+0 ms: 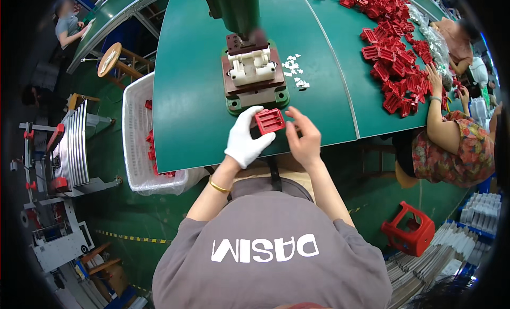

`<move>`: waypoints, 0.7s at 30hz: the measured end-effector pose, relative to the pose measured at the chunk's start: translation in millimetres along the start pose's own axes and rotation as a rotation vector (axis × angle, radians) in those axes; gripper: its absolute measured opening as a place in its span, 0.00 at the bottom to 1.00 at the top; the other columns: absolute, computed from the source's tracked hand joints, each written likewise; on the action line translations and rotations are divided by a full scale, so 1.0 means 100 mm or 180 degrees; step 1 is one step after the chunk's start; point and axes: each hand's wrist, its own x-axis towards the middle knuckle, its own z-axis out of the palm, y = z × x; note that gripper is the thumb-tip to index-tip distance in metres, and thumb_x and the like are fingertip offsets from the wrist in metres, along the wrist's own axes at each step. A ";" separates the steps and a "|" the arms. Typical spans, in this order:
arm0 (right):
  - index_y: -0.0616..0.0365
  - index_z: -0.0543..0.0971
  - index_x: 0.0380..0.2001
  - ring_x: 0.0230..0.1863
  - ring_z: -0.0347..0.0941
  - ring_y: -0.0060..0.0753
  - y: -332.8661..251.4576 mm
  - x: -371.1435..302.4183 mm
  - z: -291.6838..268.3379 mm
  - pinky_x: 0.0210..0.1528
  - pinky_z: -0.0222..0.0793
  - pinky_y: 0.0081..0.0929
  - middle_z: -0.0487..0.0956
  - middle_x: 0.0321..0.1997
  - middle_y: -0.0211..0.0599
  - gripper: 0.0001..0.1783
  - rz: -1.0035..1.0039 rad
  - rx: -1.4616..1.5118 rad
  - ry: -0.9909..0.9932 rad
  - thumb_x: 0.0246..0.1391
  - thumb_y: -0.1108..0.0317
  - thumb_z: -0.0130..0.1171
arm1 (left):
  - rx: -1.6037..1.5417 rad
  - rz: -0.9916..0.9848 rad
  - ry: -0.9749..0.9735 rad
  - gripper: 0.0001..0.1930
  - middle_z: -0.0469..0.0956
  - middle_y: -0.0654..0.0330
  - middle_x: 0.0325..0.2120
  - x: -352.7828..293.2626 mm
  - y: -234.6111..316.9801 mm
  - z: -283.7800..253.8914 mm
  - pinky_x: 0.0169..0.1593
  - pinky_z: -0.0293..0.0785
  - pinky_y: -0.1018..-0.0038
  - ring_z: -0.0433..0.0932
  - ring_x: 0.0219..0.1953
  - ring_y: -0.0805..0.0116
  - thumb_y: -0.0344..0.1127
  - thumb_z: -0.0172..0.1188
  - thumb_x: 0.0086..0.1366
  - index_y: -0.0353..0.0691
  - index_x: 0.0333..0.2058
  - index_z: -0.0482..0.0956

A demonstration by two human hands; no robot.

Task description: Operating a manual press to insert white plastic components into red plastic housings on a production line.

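Note:
My left hand, in a white glove, grips a red plastic slotted housing at the near edge of the green table. Just right of that housing is my bare right hand, its fingers apart and slightly bent, with nothing visible in them. Beyond both hands stands a green bench press over a fixture with a white plastic cradle on a brown block. Small white plastic pieces lie scattered on the table to the right of the fixture.
A white crate with red parts stands against the table's left side. Red housings are heaped at the far right, by a co-worker's hand. A red stool is on the floor at the right, a round wooden stool at the left.

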 end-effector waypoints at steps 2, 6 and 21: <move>0.64 0.80 0.48 0.33 0.78 0.22 -0.02 0.18 -0.15 0.37 0.74 0.22 0.84 0.39 0.37 0.13 0.0013 0.0319 0.0141 0.61 0.74 0.56 | -0.1235 -0.0242 -0.0120 0.36 0.72 0.57 0.55 0.08 0.10 -0.19 0.60 0.71 0.68 0.74 0.55 0.65 0.30 0.73 0.51 0.37 0.57 0.67; 0.64 0.80 0.46 0.34 0.76 0.19 -0.09 0.58 -0.40 0.38 0.73 0.20 0.83 0.37 0.34 0.12 0.0098 0.0694 0.0412 0.62 0.72 0.55 | -0.0081 0.0333 0.0313 0.39 0.72 0.53 0.55 0.48 0.20 -0.60 0.57 0.69 0.69 0.72 0.57 0.63 0.40 0.73 0.50 0.37 0.59 0.67; 0.66 0.81 0.42 0.40 0.76 0.20 -0.54 1.38 -0.46 0.44 0.71 0.18 0.83 0.37 0.33 0.10 -0.0361 0.1001 0.0165 0.63 0.72 0.55 | 0.0645 0.0811 -0.0803 0.31 0.70 0.50 0.55 1.56 0.25 -0.93 0.62 0.67 0.64 0.71 0.57 0.55 0.35 0.70 0.53 0.36 0.55 0.70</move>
